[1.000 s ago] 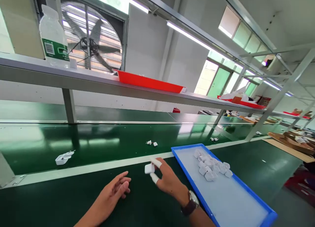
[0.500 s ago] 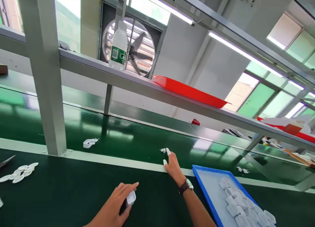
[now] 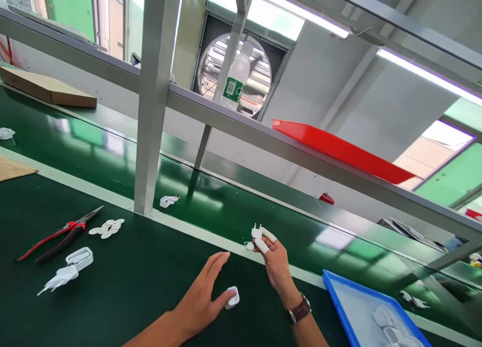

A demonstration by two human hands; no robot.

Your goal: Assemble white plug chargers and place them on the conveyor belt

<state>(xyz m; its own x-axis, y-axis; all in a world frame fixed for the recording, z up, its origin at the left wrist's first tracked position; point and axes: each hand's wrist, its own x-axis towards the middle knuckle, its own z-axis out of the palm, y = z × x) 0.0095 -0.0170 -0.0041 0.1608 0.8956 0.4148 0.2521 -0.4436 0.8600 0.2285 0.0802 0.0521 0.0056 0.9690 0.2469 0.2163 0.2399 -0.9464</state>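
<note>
My right hand, with white covers on its thumb and a finger, pinches a small white plug part whose two prongs point up, over the belt's near edge. A rounded white piece hangs or lies just below it; I cannot tell whether they are joined. My left hand is over the dark green bench, fingers stretched out and thumb apart. Its thumb tip overlaps a small white plastic housing on the bench; whether they touch is unclear.
Red-handled pliers, several white oval pieces and a white housing with a pronged part lie left. A blue-rimmed tray holds white housings on the right. A metal post and shelf rail stand ahead. White parts rest on the belt.
My right hand has picked up the plug part from the belt and raised it slightly. My left hand has loosened from the white housing, fingers straightening. The view has swung left, bringing the pliers into sight.
</note>
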